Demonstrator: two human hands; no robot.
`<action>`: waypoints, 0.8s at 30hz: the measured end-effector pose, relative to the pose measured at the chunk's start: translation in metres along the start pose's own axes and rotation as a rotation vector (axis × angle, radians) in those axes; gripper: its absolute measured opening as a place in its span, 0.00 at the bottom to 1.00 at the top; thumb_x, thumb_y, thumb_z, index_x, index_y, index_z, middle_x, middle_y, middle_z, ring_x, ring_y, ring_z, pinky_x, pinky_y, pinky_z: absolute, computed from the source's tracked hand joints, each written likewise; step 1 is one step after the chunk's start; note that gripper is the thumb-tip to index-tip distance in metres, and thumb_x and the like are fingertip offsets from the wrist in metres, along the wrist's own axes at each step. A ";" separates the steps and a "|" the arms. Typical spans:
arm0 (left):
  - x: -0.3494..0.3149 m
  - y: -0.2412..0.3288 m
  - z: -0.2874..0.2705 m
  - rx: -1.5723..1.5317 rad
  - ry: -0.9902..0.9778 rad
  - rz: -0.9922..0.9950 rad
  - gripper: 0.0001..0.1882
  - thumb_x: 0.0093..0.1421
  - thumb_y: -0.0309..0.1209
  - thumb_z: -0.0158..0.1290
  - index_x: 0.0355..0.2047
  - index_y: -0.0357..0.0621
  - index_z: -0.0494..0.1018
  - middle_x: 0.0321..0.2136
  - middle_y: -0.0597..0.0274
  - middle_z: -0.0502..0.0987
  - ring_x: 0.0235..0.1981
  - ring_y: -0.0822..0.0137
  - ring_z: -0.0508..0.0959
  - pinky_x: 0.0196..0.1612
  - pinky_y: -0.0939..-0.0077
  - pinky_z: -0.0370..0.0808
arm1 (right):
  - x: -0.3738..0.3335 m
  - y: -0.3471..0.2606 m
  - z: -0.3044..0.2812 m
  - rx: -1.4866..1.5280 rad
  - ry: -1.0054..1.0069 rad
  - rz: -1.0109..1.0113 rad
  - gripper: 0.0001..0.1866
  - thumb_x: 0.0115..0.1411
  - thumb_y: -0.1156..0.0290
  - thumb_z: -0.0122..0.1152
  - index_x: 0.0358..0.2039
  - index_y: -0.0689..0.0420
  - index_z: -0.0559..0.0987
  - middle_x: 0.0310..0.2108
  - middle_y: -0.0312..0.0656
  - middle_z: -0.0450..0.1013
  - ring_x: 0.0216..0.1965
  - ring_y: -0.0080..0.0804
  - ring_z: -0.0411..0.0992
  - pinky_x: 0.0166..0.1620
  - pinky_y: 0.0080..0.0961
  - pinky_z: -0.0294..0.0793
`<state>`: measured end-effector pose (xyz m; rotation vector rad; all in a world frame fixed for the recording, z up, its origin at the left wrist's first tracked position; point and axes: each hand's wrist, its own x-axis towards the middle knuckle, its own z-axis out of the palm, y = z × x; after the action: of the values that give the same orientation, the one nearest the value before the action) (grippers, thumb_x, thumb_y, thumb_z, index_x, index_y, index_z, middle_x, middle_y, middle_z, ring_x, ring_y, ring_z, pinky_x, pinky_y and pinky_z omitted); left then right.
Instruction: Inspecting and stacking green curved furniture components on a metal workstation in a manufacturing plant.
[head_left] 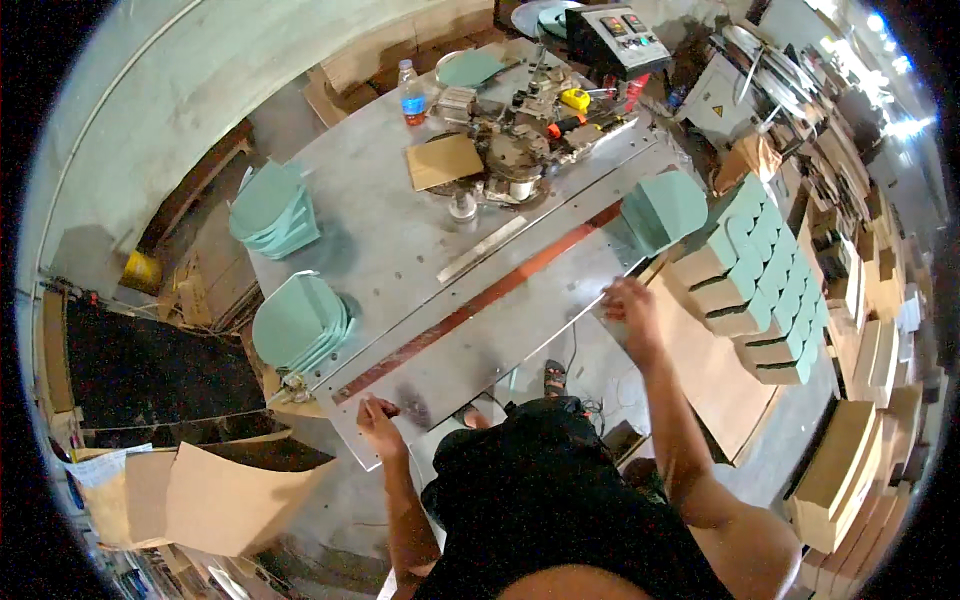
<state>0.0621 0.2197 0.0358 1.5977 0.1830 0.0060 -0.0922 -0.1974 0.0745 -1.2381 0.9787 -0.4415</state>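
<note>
hands (378, 425) (632, 308): two, at 7 and 3 o'clock
green stack (668, 212) at 2 o'clock: one
green stacks (268, 210) (293, 320), 9 and 10 o'clock: two
blue-labelled bottle (412, 97), 11 o'clock: one
black control box (621, 45), 1 o'clock: one

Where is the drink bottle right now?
In the head view, the bottle stands upright near the table's far edge, left of the metal machine.

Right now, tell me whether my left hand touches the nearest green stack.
Apart: head view shows the red strip between left hand and green stack.
</note>
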 end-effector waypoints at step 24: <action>-0.170 -0.015 0.108 0.070 0.055 -0.162 0.16 0.65 0.39 0.49 0.26 0.39 0.72 0.22 0.64 0.74 0.24 0.72 0.74 0.31 0.75 0.73 | 0.126 -0.081 -0.157 0.057 0.274 -0.331 0.15 0.57 0.66 0.63 0.40 0.62 0.73 0.34 0.39 0.72 0.30 0.28 0.70 0.28 0.24 0.72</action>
<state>-0.0950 0.0923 0.0355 1.6495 0.3585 -0.0828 -0.1338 -0.4088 0.1000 -1.3140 0.9836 -0.9115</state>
